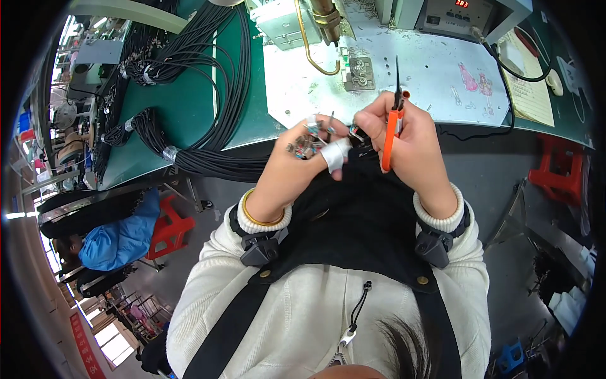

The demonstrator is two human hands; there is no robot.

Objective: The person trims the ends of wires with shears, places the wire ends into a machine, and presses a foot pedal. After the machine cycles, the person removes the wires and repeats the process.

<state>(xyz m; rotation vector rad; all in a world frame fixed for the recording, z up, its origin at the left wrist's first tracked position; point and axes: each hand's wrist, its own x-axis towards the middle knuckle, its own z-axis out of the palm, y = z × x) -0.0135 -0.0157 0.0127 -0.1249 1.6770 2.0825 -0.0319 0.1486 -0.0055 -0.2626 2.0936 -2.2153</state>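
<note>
Nearest, the left hand (297, 161) is closed around a bunch of small wire ends (304, 146), its bandaged thumb pointing right. Just right of it, nearly touching, the right hand (404, 142) grips orange-handled cutters (392, 129), long axis near to far, blades pointing away. The wire ends lie left of the cutters. Farther off, black cable bundles (208, 161) cross the green surface (183, 114).

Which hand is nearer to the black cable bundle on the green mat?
Left. The left hand is just right of the black cable bundle; the right hand is farther right.
</note>
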